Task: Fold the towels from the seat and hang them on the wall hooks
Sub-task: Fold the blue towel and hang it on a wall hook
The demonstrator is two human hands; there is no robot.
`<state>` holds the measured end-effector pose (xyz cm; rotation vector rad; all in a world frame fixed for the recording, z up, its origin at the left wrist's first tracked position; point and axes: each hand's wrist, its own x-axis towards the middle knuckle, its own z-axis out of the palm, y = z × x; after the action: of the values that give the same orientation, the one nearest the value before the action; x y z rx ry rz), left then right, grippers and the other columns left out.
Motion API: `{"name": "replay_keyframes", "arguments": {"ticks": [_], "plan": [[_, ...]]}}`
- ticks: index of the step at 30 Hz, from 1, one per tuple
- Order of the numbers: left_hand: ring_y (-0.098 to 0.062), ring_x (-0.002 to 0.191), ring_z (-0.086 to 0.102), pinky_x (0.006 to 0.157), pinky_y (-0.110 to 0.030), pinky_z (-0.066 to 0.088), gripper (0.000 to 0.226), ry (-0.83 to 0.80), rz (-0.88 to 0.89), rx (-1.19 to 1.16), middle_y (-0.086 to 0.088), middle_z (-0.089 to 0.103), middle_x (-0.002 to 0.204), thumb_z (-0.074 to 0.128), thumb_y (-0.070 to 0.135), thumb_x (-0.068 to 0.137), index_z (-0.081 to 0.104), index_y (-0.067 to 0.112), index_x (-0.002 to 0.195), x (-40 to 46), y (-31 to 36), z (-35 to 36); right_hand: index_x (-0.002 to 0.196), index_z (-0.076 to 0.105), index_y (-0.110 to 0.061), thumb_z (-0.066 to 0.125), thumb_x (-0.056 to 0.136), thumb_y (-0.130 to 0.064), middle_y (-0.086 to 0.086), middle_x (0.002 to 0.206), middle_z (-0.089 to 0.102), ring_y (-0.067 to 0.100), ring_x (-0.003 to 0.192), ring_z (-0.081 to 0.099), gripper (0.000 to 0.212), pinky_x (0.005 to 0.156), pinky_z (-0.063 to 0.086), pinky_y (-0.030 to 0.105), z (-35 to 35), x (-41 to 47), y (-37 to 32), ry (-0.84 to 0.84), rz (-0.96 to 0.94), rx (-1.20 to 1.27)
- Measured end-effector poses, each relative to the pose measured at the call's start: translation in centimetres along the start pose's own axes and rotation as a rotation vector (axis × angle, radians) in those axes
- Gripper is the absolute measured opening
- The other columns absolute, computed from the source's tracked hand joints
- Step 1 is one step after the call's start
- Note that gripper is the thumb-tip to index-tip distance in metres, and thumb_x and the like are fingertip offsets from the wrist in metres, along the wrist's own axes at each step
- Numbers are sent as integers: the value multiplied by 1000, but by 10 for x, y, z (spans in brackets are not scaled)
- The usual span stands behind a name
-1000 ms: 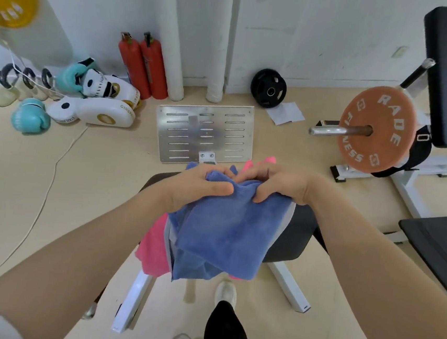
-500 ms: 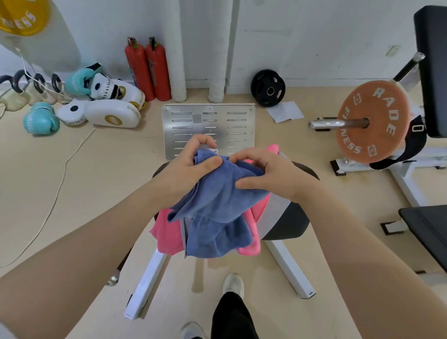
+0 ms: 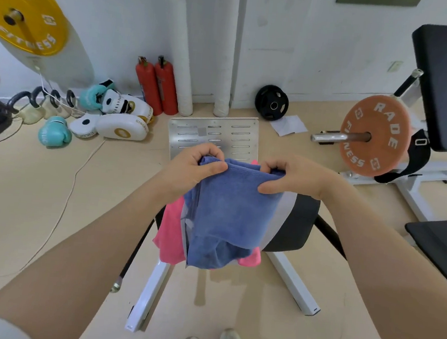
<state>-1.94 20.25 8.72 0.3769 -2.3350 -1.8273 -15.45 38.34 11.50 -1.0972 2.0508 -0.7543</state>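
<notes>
Both hands, left hand (image 3: 189, 170) and right hand (image 3: 295, 176), pinch a half-folded blue towel (image 3: 229, 213); beneath them the pink towel (image 3: 170, 232) apparently awaits, nothing hung.

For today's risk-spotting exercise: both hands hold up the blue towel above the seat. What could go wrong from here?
1. The blue towel hangs bunched and uneven below the left hand and right hand, so the fold may come out crooked.
2. Its lower edge drapes over the pink towel on the seat and might drag it to the floor.
</notes>
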Motion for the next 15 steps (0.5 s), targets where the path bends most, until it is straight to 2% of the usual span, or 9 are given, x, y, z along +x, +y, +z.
{"name": "replay_keyframes", "arguments": {"ticks": [2, 4, 5, 7, 9, 12, 15], "plan": [[7, 61, 48, 59, -5, 38, 16, 19, 13, -1, 18, 54, 67, 62, 10, 86, 58, 22, 76, 4, 6, 6, 54, 53, -23, 69, 64, -20, -9, 59, 43, 7, 60, 38, 20, 59, 29, 21, -11, -5, 3, 1, -17, 125], [5, 61, 49, 59, -7, 40, 16, 38, 11, -24, 16, 54, 69, 62, 9, 86, 58, 23, 79, 5, 13, 9, 58, 57, -27, 68, 63, -19, -10, 63, 49, 8, 66, 44, 14, 64, 34, 23, -21, -7, 10, 35, -45, 247], [3, 63, 51, 60, -10, 43, 17, 52, 0, -81, 15, 56, 69, 60, 7, 87, 59, 23, 82, 5, 16, 9, 67, 60, -30, 69, 65, -17, -6, 70, 54, 11, 72, 48, 15, 68, 38, 27, -24, -7, 15, 65, -53, 336], [-4, 69, 55, 66, -17, 47, 20, 103, -19, -234, 16, 60, 68, 56, 4, 89, 60, 24, 88, 4, 20, 11, 91, 61, -35, 69, 71, -12, 5, 84, 59, 18, 80, 56, 32, 72, 47, 33, -28, -4, 24, 151, -53, 569], [-9, 73, 55, 73, -24, 47, 19, 172, -12, -295, 14, 60, 71, 57, 6, 88, 60, 25, 90, 2, 24, 17, 106, 58, -31, 66, 81, -7, 4, 89, 64, 16, 81, 63, 35, 76, 53, 29, -25, 3, 26, 263, -59, 800], [-16, 77, 49, 77, -31, 44, 19, 237, 19, -299, 5, 52, 76, 59, 13, 84, 58, 29, 94, 1, 30, 23, 95, 64, -15, 57, 90, -13, -2, 82, 71, 14, 81, 65, 8, 76, 53, 26, -19, 21, 18, 341, -19, 944], [-11, 69, 53, 72, -26, 46, 27, 272, -25, -247, 3, 51, 71, 55, 4, 90, 54, 29, 101, -7, 30, 8, 83, 65, -16, 59, 89, -15, -2, 78, 69, 13, 78, 63, 9, 76, 50, 29, -16, 34, 6, 299, -48, 830]]}}
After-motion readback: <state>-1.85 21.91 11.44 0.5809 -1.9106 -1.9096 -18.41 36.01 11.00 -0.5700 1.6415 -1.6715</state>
